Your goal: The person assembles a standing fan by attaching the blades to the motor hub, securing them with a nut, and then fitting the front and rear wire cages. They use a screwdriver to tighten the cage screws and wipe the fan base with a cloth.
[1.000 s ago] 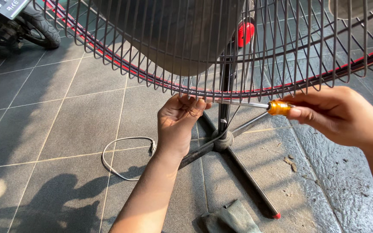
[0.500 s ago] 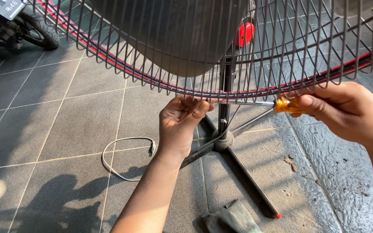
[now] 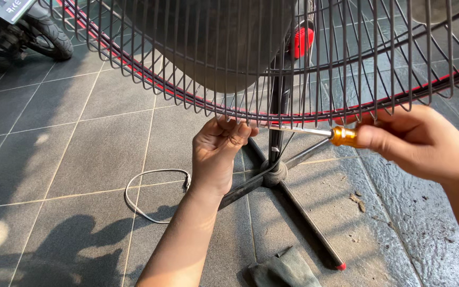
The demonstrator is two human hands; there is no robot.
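Right hand (image 3: 421, 141) gripped the screwdriver (image 3: 314, 132), its shaft lying horizontally toward left hand (image 3: 220, 146), whose fingers pinched the fan guard rim (image 3: 197, 101).

It looks like a tiled porch or carport of a home rather than a workshop. Large grey floor tiles (image 3: 96, 149) lie in strong sunlight with hard shadows, and a parked motorcycle (image 3: 22, 32) stands at the upper left of the frame. A rougher dark stone floor (image 3: 426, 212) fills the lower right.

Head view, steeply down, seemingly close
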